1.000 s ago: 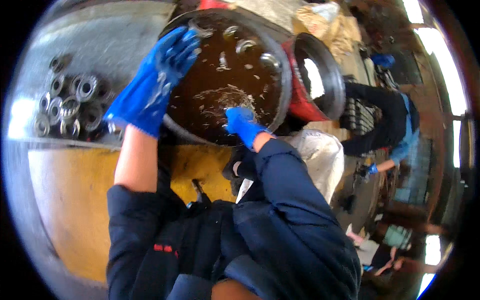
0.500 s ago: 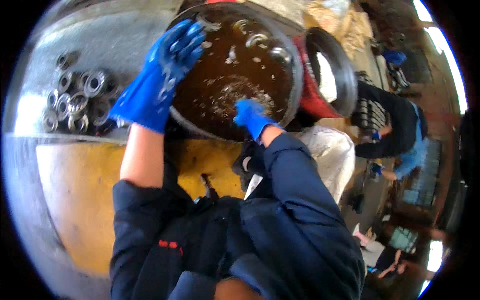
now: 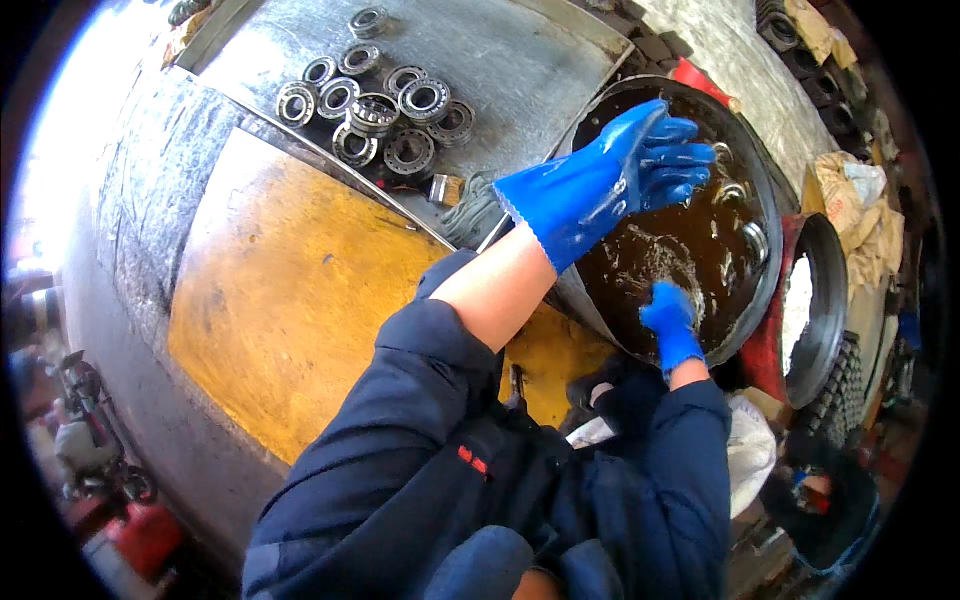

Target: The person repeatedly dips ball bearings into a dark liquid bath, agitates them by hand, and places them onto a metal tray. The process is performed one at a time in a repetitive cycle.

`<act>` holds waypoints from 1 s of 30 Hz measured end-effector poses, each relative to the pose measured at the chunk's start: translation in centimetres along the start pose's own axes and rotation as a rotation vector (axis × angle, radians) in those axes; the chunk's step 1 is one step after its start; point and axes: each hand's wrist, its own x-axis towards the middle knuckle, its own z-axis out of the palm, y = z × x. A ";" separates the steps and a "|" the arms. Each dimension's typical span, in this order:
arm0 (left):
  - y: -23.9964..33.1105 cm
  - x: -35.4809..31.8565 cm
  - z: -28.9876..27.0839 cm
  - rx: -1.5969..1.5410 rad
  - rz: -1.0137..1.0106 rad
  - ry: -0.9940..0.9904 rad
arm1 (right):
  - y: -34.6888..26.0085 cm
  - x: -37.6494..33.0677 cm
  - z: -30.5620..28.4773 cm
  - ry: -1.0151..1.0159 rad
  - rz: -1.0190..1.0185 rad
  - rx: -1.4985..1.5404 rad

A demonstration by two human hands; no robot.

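My left hand, in a long wet blue rubber glove, is above a round drum of brown liquid. Its fingers are stretched out and slightly apart, with nothing visible in them. Lower down, my right hand, gloved in blue too, dips into the liquid; its fingers are under the surface or blurred. Foam and ripples surround it. Toward the drum's right side, a shiny metal ring shows at the surface, with other bright curved pieces partly submerged nearby.
Several roller bearings lie on a metal tray at the upper left, near a brush and a grey-green rag. A yellow board is below. Right of the drum stands a red container; a person is beyond.
The view has swung left, so the drum appears farther right and more of the tray shows. My left hand stays over the drum, fingers now more extended; my right hand remains in the liquid.
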 end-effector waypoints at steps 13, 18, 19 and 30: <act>-0.2 -1.4 -0.3 0.069 0.160 -0.068 | 0.7 1.6 1.2 -0.111 -0.311 -0.420; -0.5 -0.9 0.5 0.030 0.122 -0.054 | 5.5 3.4 6.7 -0.058 0.071 0.829; -0.5 -0.5 0.8 0.032 0.108 -0.064 | 6.2 3.4 8.0 0.020 0.029 1.085; 0.6 0.8 -1.7 0.076 0.171 0.054 | 2.4 2.8 3.0 0.089 -0.004 0.164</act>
